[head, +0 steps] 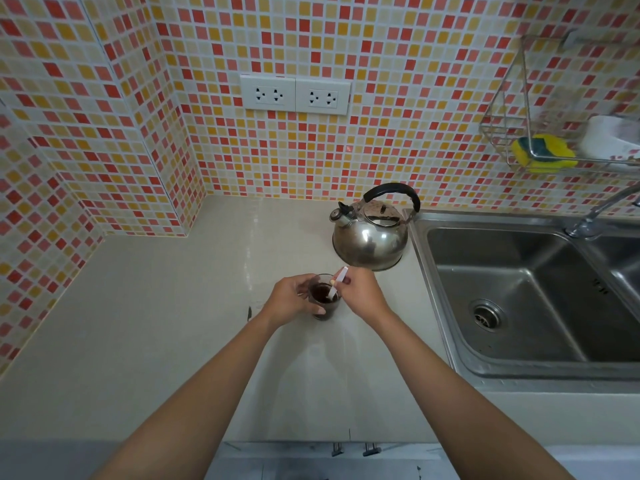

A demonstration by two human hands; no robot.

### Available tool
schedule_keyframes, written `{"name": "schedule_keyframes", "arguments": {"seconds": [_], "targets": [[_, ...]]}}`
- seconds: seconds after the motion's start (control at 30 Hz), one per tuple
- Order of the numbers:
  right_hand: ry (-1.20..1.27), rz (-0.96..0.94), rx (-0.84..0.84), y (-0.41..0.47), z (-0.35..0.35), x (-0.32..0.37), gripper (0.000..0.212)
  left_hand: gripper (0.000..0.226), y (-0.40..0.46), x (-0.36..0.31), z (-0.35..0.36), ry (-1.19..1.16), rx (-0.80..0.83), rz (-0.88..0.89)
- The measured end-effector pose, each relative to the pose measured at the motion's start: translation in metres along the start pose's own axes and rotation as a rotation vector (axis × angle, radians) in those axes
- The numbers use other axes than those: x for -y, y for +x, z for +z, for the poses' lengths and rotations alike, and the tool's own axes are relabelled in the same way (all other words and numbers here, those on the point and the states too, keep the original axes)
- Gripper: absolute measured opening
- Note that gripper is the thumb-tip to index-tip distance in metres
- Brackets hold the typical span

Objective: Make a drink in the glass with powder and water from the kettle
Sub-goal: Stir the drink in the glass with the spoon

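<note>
Looking down: we see both our bare forearms reaching out over the pale table (156, 341).
Left hand: our left hand (289, 301) wraps around the side of the glass (325, 299), fingers curled on its wall, gripping it.
Right hand: our right hand (360, 292) pinches a thin white stick (336, 284) between fingertips; we cannot tell whether it is a spoon or a stirrer.
Stick: it slants down to the left, its lower end inside the glass, its upper end poking out above our fingers.
Glass: it stands upright on the table between our hands, near the middle of the view, and holds a dark brown liquid.
Kettle: the steel kettle (372, 233) with a black handle sits on the table behind the glass, a little to the right, apart from it and just beside the sink edge, spout pointing left.
Sink: the steel sink (450, 282) fills the right side, with a drain in its basin and a tap (602, 211) at the back.
Wall: mosaic tiles in red, orange and cream, with two white sockets (295, 94) above the table.
Rack: a wire rack (502, 109) hangs on the wall at upper right, holding a yellow and green sponge (542, 152) and a white object we cannot identify.
Mark: a small dark speck (249, 313) lies on the table left of our left wrist.
</note>
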State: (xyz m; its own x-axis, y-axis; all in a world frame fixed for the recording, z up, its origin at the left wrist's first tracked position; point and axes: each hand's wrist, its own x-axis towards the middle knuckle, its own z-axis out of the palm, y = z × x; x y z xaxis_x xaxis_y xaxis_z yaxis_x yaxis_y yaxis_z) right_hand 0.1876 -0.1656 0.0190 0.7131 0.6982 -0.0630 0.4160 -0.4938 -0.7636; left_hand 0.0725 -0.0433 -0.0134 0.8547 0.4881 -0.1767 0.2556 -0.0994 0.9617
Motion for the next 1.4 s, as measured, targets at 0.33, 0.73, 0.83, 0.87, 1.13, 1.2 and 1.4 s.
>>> {"name": "schedule_keyframes", "arguments": {"seconds": [0.33, 0.73, 0.83, 0.87, 1.13, 1.2, 1.4], "targets": [[-0.061, 0.008, 0.011, -0.001, 0.002, 0.011, 0.025, 0.063, 0.002, 0.002, -0.001, 0.032, 0.027, 0.020], [-0.004, 0.014, 0.051, -0.005, 0.008, 0.017, 0.016, 0.065, 0.002, 0.001, -0.001, 0.060, 0.037, 0.010], [0.004, 0.001, 0.013, -0.002, 0.004, 0.018, 0.018, 0.065, 0.002, 0.001, -0.001, 0.055, 0.038, -0.013], [-0.009, 0.024, -0.005, -0.001, 0.001, 0.016, 0.019, 0.065, 0.002, 0.000, -0.001, 0.052, 0.033, -0.025], [0.225, 0.225, -0.134, -0.005, 0.003, 0.008, 0.017, 0.066, 0.002, -0.001, 0.000, 0.049, 0.004, -0.062], [0.217, 0.257, -0.174, -0.008, 0.005, 0.004, 0.019, 0.070, 0.001, -0.002, 0.000, 0.060, 0.004, -0.069], [0.193, 0.337, -0.159, -0.008, 0.005, 0.004, 0.022, 0.078, 0.000, -0.005, 0.002, 0.084, -0.010, -0.092]]}}
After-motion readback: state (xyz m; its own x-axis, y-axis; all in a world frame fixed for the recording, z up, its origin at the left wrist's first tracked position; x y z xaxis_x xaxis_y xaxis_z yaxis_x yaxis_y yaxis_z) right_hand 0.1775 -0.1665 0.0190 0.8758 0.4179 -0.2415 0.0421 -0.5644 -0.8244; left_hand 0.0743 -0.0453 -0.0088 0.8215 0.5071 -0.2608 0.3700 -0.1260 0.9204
